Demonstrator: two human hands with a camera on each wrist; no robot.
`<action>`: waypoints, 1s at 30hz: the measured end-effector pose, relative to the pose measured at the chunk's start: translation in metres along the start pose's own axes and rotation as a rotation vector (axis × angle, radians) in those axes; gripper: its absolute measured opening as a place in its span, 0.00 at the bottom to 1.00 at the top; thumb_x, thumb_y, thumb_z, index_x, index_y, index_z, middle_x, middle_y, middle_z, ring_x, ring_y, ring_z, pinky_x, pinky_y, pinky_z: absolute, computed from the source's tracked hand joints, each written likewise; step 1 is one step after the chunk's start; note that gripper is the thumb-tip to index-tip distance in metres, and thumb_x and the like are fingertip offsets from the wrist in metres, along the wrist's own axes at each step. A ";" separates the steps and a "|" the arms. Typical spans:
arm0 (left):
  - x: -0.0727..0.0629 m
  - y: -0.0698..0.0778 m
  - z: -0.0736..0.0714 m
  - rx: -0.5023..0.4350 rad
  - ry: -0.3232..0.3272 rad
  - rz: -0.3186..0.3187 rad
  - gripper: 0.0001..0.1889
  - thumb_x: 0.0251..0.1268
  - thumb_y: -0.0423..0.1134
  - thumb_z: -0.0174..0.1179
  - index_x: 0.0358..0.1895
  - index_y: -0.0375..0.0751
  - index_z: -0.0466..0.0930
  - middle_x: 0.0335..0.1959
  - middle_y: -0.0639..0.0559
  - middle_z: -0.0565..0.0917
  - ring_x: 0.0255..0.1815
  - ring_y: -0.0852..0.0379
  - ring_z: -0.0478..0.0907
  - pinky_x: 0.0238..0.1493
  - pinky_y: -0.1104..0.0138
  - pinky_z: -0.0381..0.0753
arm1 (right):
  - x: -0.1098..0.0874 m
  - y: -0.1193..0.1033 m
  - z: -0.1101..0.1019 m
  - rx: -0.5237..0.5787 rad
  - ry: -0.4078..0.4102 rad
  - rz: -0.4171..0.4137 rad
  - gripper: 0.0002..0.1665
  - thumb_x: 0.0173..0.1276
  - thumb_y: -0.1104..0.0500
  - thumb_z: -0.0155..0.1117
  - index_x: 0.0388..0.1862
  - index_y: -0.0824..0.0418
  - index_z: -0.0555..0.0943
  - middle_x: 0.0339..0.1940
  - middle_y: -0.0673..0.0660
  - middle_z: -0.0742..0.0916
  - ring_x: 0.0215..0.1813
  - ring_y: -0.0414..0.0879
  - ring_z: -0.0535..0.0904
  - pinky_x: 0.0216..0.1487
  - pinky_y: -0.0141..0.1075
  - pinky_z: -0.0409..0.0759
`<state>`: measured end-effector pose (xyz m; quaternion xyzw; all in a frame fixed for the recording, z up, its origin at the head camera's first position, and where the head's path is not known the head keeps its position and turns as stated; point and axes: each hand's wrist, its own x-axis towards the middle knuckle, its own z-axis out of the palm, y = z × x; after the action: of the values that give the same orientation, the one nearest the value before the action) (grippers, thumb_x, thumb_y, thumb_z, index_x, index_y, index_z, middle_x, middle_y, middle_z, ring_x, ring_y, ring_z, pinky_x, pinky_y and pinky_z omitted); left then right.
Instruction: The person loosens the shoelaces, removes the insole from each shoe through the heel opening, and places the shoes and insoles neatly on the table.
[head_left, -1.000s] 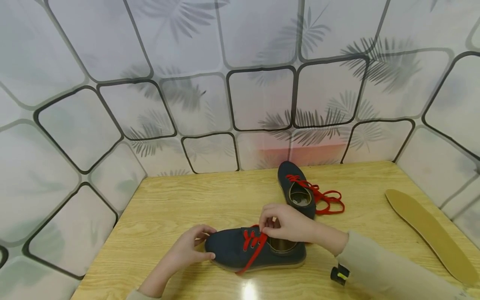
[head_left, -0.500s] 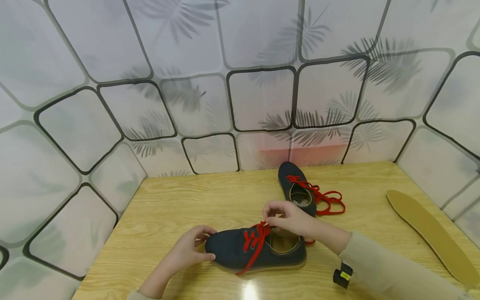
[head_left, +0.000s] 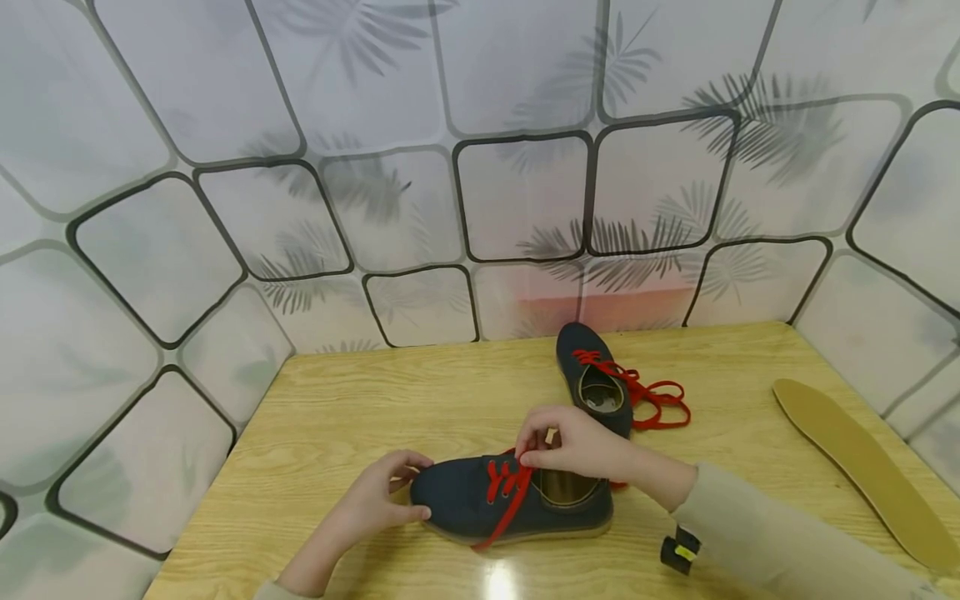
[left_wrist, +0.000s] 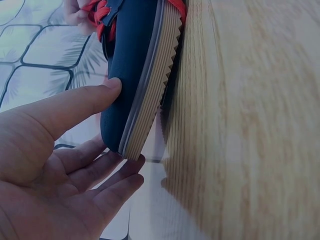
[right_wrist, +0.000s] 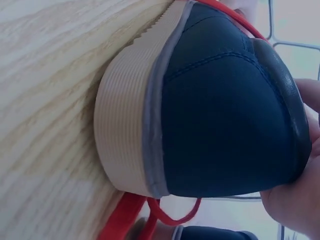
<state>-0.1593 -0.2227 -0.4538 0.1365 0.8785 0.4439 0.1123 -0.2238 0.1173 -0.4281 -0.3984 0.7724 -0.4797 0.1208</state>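
Note:
A navy shoe (head_left: 453, 498) with a tan sole lies sideways near the front of the table, toe to the left. My left hand (head_left: 372, 493) holds its toe, the thumb (left_wrist: 111, 86) on the near side and the fingers round the far side. Over the tongue, my right hand (head_left: 573, 442) pinches the red lace (head_left: 510, 504) near the top eyelets, and one lace end trails down the shoe's near side. The right wrist view shows the shoe's heel (right_wrist: 225, 130), which hides most of that hand.
Behind the right hand lies a second navy shoe (head_left: 577, 340), its loose red laces (head_left: 662, 408) spread to the right. A long tan insole (head_left: 847, 458) rests at the table's right side. Patterned cloth walls (head_left: 525, 200) enclose the table (head_left: 360, 392).
Half a second ago my right hand was slightly higher and farther right, by the bunched lace; now it is back down over the eyelets. My left hand stays at the toe.

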 end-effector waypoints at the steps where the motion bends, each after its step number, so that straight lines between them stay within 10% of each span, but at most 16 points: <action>1: 0.000 0.000 0.000 -0.001 0.001 0.000 0.29 0.57 0.30 0.80 0.62 0.36 0.81 0.62 0.38 0.82 0.63 0.37 0.81 0.70 0.43 0.82 | 0.000 0.001 0.000 0.018 0.011 0.015 0.01 0.73 0.61 0.73 0.41 0.57 0.88 0.38 0.56 0.86 0.37 0.36 0.78 0.35 0.29 0.81; 15: 0.000 0.000 0.000 0.004 0.006 0.010 0.28 0.57 0.30 0.79 0.62 0.36 0.81 0.62 0.38 0.82 0.63 0.37 0.81 0.69 0.43 0.82 | 0.000 0.005 0.000 0.226 0.065 0.199 0.08 0.79 0.63 0.65 0.45 0.69 0.83 0.37 0.50 0.84 0.39 0.38 0.78 0.40 0.28 0.79; 30: -0.001 0.000 0.000 0.008 0.010 0.013 0.28 0.57 0.30 0.80 0.62 0.36 0.81 0.62 0.38 0.83 0.63 0.36 0.81 0.69 0.43 0.82 | -0.003 -0.003 -0.005 -0.092 -0.039 0.001 0.06 0.75 0.63 0.68 0.44 0.53 0.90 0.40 0.52 0.87 0.34 0.34 0.76 0.35 0.30 0.81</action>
<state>-0.1586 -0.2225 -0.4536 0.1404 0.8798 0.4419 0.1045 -0.2231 0.1220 -0.4232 -0.4125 0.7913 -0.4356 0.1175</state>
